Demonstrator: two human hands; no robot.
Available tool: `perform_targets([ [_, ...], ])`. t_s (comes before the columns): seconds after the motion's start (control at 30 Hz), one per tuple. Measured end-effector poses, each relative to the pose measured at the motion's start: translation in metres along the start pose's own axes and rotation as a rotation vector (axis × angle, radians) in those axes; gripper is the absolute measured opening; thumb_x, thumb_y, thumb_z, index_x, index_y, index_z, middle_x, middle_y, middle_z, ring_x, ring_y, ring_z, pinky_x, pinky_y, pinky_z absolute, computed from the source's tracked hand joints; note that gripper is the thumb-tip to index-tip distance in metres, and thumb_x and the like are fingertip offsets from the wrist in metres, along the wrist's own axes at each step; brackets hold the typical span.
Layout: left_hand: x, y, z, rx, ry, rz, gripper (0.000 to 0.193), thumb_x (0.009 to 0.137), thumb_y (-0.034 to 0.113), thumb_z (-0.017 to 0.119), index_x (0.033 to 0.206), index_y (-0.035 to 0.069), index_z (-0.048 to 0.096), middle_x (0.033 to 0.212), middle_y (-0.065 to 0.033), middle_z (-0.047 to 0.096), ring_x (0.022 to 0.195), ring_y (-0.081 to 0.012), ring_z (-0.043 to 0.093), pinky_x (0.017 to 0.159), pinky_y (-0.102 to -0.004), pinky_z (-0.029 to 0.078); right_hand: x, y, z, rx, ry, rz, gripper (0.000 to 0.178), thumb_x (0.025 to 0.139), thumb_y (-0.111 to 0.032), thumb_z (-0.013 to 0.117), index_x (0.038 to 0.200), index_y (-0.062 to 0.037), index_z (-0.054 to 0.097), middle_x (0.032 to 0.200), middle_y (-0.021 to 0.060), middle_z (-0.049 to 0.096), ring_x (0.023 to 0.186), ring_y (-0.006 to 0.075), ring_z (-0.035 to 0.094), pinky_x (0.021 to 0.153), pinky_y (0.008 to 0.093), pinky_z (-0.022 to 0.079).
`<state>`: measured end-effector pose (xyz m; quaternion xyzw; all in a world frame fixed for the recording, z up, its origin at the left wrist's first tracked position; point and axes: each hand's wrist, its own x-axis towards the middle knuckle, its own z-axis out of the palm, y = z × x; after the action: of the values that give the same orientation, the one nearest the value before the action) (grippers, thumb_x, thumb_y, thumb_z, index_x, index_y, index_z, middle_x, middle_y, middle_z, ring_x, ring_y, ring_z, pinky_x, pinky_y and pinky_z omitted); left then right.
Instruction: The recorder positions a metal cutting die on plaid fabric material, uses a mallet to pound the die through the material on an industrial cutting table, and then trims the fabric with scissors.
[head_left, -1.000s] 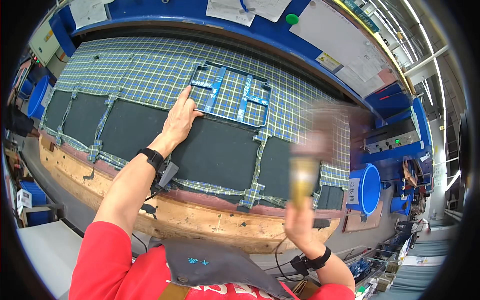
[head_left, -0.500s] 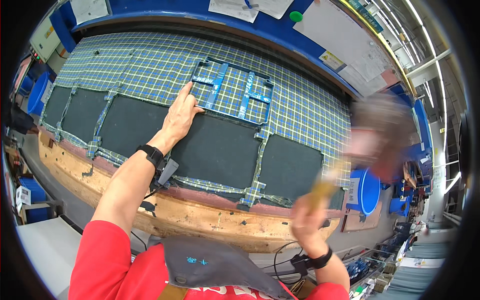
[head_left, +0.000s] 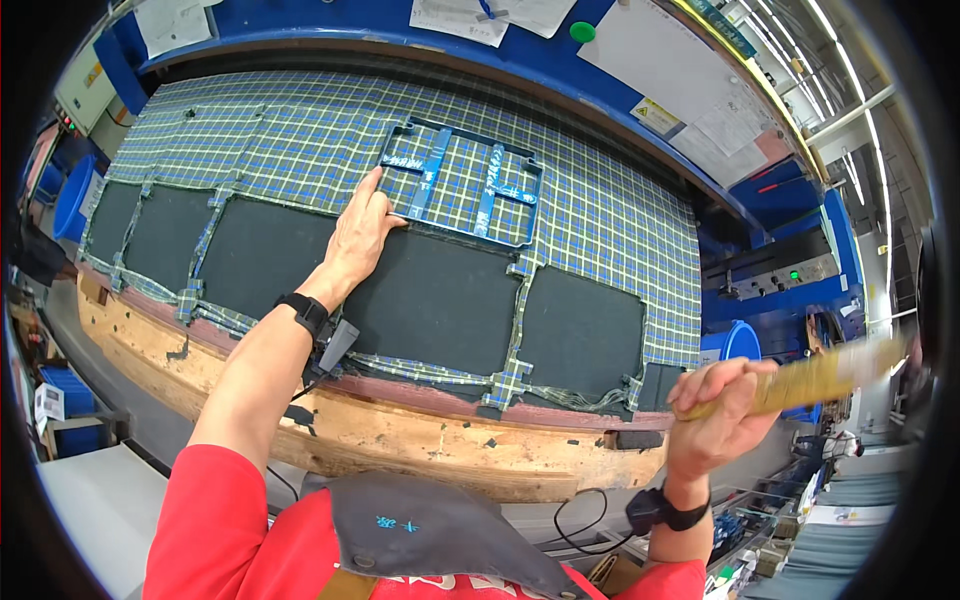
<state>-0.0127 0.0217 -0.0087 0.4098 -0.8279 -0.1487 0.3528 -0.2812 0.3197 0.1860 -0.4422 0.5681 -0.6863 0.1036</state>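
A: What's the biggest thing here?
B: The table (head_left: 480, 450). It's long, and its near side is bare wood with marks on it.

A: What's on top?
B: A big checked cloth (head_left: 300, 140). It has blue, green and pale lines.

A: And those dark bits?
B: Dark patches (head_left: 430, 310), in a row along the near part. Thin strips of cloth run between them.

A: Where's the frame (head_left: 430, 178)?
B: Flat on the cloth, around the middle, just beyond the dark patches. It's blue, with bars inside and white writing on the bars.

A: What's that yellow thing?
B: A stick (head_left: 815, 383). It's up in the air at the right, pointing right. Its far end is too blurry to tell.

A: Who has it?
B: The right hand (head_left: 722, 425). Its fingers are curled tight around it.

A: And the left hand (head_left: 358, 232)?
B: It's at the frame's near left corner, touching it. Its thumb and pointing finger are spread apart. The two hands are well apart.

A: Anything small?
B: A black band (head_left: 305, 313) on the left wrist, and a round green dot (head_left: 582, 32) up top.
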Motion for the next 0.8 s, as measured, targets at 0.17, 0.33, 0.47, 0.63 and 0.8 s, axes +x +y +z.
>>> perform_targets([
  [0.17,0.002,0.003,0.005,0.004,0.032,0.090,0.026,0.090,0.008,0.075,0.097,0.003,0.050,0.154,-0.0315,0.041,0.126,-0.0497,0.054,0.096,-0.0497,0.052,-0.085,0.082,-0.032,-0.873,-0.918,0.429,0.026,0.099,-0.020,0.060,0.103,0.0034,0.048,0.074,0.0323,0.063,0.074,0.0545,0.064,0.065,0.0583,0.051],
  [0.33,-0.012,-0.005,0.009,0.029,0.030,0.109,0.029,0.087,0.006,0.076,0.097,0.003,0.049,0.151,-0.0330,0.043,0.125,-0.0503,0.055,0.098,-0.0497,0.052,-0.066,0.056,-0.022,-0.768,-0.818,0.576,0.025,0.098,-0.022,0.064,0.097,-0.0003,0.050,0.072,0.0278,0.065,0.073,0.0524,0.064,0.061,0.0561,0.049],
  [0.47,0.000,0.001,0.005,0.011,0.050,0.066,0.026,0.089,0.007,0.075,0.097,0.003,0.050,0.154,-0.0294,0.042,0.121,-0.0480,0.057,0.094,-0.0493,0.052,-0.021,0.017,-0.026,-0.585,-0.504,0.309,0.017,0.101,-0.018,0.064,0.100,-0.0031,0.056,0.065,0.0067,0.059,0.055,0.0156,0.059,0.049,0.0335,0.046],
  [0.63,0.001,0.004,0.007,0.009,0.023,0.042,0.026,0.089,0.007,0.074,0.096,0.003,0.050,0.154,-0.0288,0.043,0.117,-0.0472,0.059,0.092,-0.0487,0.053,0.063,-0.067,0.000,-0.209,0.118,-0.223,0.020,0.109,-0.021,0.050,0.110,-0.0010,0.052,0.078,0.0043,0.058,0.053,0.0102,0.053,0.051,0.0248,0.046],
  [0.8,0.001,0.006,-0.001,0.007,0.033,0.052,0.026,0.089,0.007,0.075,0.096,0.003,0.050,0.154,-0.0276,0.043,0.117,-0.0469,0.059,0.091,-0.0490,0.053,0.069,-0.029,0.004,-0.102,0.141,-0.412,0.022,0.110,-0.025,0.049,0.102,-0.0050,0.050,0.079,0.0072,0.057,0.057,0.0138,0.054,0.051,0.0272,0.048],
])
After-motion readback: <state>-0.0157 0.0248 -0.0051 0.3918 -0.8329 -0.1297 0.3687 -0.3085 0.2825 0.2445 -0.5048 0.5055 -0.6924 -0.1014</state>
